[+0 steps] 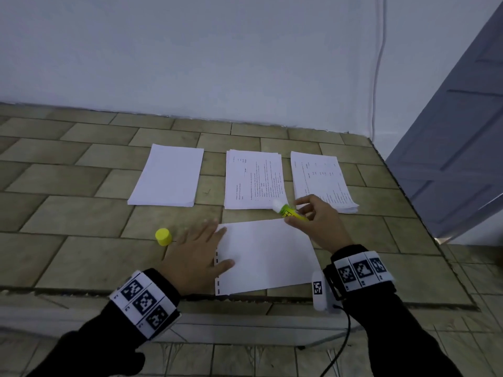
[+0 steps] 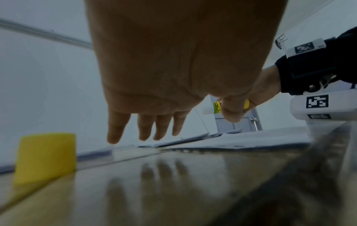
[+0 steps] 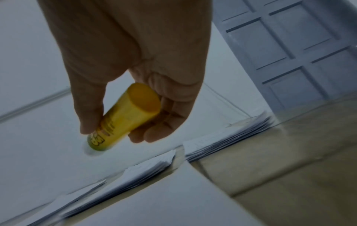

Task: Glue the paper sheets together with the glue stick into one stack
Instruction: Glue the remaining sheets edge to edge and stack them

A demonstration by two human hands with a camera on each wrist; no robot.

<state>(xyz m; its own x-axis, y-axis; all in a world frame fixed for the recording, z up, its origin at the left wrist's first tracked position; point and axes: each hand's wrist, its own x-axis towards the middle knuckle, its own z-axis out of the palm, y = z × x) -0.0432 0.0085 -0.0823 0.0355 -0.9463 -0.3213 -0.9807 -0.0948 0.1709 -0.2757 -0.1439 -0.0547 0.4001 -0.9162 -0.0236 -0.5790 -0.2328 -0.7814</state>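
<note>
Yellow-green glue stick (image 1: 292, 211) (label unreadable) | right hand (image 1: 318, 221) grip | sheet (image 1: 266, 254) blank

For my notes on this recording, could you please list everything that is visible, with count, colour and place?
blank paper stack: one, white, far left on the tiled surface.
printed paper stacks: two, white with dark text, one far middle, one far right.
near sheet: one, white, punched holes along its left edge, at the near edge of the surface.
glue stick: one, yellow-green, uncapped with white glue showing, above the near sheet's far right corner.
cap: one, yellow, standing left of the near sheet.
tiled surface: one, beige-green.
wall: one, white, behind.
door: one, grey-blue, right.
left hand: flat, rests on the near sheet's left edge.
right hand: holds the glue stick.
wristbands: two, black with white markers, left wrist, right wrist.
</note>
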